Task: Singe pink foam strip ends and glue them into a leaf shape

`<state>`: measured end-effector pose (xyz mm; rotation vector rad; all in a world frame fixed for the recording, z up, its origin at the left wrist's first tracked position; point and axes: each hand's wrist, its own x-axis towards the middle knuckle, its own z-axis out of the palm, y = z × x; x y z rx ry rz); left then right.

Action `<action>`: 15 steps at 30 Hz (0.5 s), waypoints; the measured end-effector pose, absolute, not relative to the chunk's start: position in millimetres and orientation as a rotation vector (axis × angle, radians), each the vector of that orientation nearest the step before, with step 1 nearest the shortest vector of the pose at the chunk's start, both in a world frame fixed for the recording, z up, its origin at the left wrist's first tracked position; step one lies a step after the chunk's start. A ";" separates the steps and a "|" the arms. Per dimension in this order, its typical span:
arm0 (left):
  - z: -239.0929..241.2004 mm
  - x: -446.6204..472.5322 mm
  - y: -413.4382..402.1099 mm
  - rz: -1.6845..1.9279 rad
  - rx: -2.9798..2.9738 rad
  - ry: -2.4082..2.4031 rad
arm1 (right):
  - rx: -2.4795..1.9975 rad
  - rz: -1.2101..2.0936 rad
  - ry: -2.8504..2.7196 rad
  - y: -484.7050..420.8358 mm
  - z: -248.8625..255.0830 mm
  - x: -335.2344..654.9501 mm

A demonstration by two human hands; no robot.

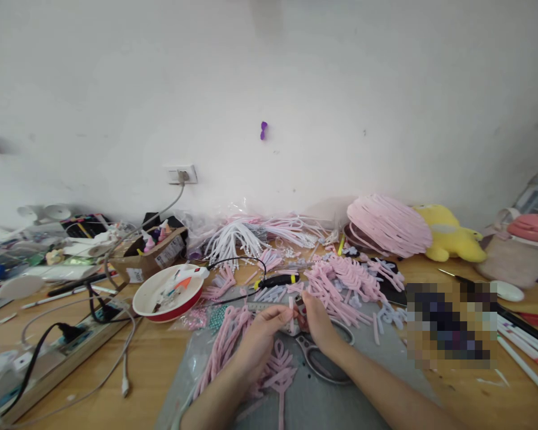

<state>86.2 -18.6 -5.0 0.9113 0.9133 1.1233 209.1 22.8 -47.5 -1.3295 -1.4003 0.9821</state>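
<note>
My left hand point(260, 335) is closed, pinching a short piece of pink pipe cleaner point(291, 315) upright between thumb and fingertips. Close beside it, my right hand point(319, 322) is wrapped round a small dark red object point(301, 307) that looks like a lighter, partly hidden by the fingers. Large grey-handled scissors point(316, 358) lie on the grey mat point(341, 406) under my right hand. Left of my hands rests a bundle of looped pink pipe cleaners point(222, 346). A branched pink pipe-cleaner piece point(281, 382) lies below them on the mat.
Behind my hands are a heap of pink pipe-cleaner pieces point(341, 278), a black-and-yellow-handled tool point(278, 280) and white stems point(235, 239). A glue gun point(190, 273) rests on a red-rimmed bowl point(147, 309). A power strip point(58, 358) with cables runs left; a yellow plush point(452, 236) sits right.
</note>
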 end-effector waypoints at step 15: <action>-1.7 85.2 -17.5 1.091 1.037 0.908 | -1.353 0.819 -1.484 21.1 -46.2 212.5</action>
